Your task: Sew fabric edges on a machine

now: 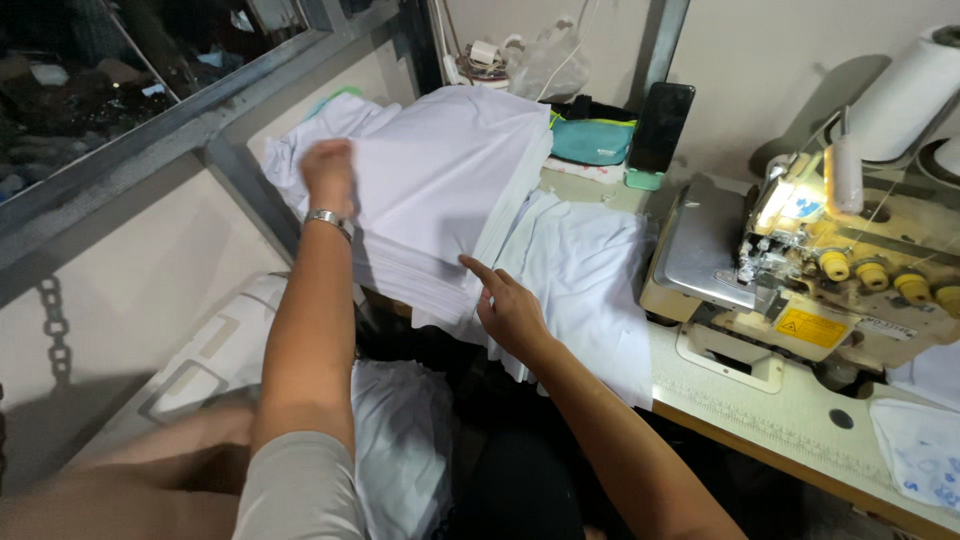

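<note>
Nearest the lens, grey short sleeve [300, 490] on the left arm, bare knee beside it. Left hand [328, 172], silver metal wristwatch [329, 219] at the wrist, blurred, resting on the top of the tall stack of white cut fabric pieces [440, 170]; grip there impossible to judge, fingers smeared. Right hand [510, 305] at the stack's near edge, index finger stretched out and touching the layers, other fingers loosely curled, holding nothing. Stack on the left end of the cream sewing counter [760, 425], more white fabric [590, 280] spread flat just beside it, hanging over the counter's front edge. Behind, teal zip pouch [590, 140] and black phone on a small stand [660, 125] against the wall. Further right, cream overlock sewing machine [810, 270] with its lamp lit, white paper roll [910, 95] above it.
</note>
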